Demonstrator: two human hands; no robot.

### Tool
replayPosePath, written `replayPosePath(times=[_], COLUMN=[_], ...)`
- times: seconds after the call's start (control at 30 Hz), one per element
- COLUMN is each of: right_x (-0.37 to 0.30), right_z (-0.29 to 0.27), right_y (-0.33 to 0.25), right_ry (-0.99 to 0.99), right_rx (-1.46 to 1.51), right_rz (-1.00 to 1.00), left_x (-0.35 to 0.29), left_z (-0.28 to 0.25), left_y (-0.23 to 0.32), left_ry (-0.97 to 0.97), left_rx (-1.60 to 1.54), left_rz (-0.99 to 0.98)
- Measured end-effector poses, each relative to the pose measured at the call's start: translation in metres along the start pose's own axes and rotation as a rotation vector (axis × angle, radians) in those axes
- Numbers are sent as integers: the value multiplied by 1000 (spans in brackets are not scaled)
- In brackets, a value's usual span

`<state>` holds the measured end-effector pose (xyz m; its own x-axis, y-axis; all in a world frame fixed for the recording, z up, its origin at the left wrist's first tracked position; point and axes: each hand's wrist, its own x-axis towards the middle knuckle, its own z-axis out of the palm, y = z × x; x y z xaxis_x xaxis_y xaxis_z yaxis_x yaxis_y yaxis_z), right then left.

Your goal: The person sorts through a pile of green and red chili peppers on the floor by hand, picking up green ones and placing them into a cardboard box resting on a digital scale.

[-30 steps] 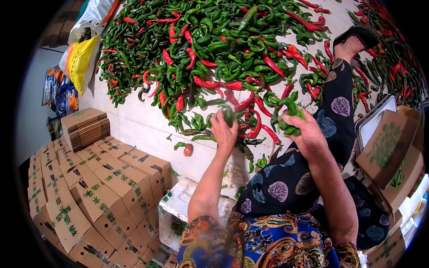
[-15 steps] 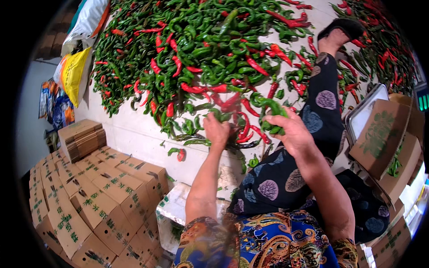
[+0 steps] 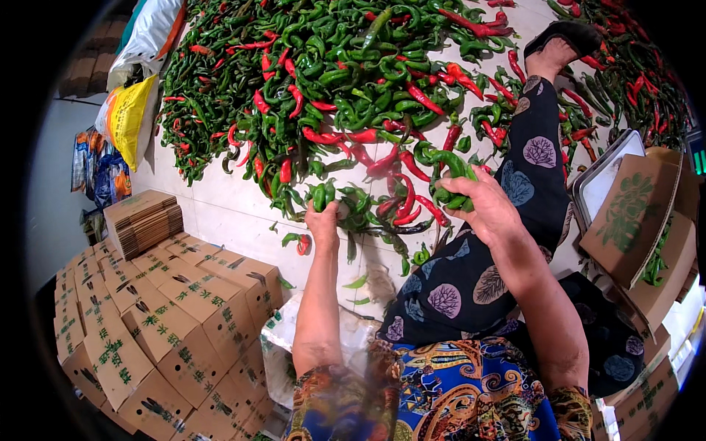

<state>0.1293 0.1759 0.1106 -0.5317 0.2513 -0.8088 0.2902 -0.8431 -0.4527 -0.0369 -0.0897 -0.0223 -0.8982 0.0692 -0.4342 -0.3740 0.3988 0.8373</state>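
Observation:
A broad heap of green chili peppers (image 3: 346, 73) with red ones mixed in spreads over the pale floor in front of me. My left hand (image 3: 323, 217) is closed on a green pepper (image 3: 321, 195) at the heap's near edge. Further right, my right hand (image 3: 482, 206) is closed around several green peppers (image 3: 454, 170), which stick out past the fingers and thumb. Between the hands lie loose red peppers (image 3: 404, 197) and some green ones. A small red and green pepper (image 3: 303, 244) rests just left of my left wrist.
Printed cardboard boxes (image 3: 162, 316) are stacked at the lower left, with flattened cartons (image 3: 143, 223) on top. A white foam box (image 3: 283, 338) stands by my left forearm. An open carton (image 3: 625, 213) is at the right, beyond my outstretched leg (image 3: 529, 154). Sacks (image 3: 132, 121) line the far left.
My left hand has moved a little left and now has a green pepper in its fingers. My right hand stays in nearly the same place, still holding green peppers.

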Motion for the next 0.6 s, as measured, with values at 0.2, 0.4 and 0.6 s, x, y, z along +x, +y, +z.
replayPosePath(times=[0.2,0.4,0.6], right_x=[5,3,7], right_z=[1,4,-6], right_y=[0,3,-2], right_ry=[-56,-33,-82], right_rx=[-65,-35,-10], right_rz=[36,19,-10], left_x=[-25,-6,-7], left_z=[28,24,-29], left_y=[-24,-16,20], left_ry=[-129,2,-38], left_rx=[977,707,-75], left_rz=[599,351,-12])
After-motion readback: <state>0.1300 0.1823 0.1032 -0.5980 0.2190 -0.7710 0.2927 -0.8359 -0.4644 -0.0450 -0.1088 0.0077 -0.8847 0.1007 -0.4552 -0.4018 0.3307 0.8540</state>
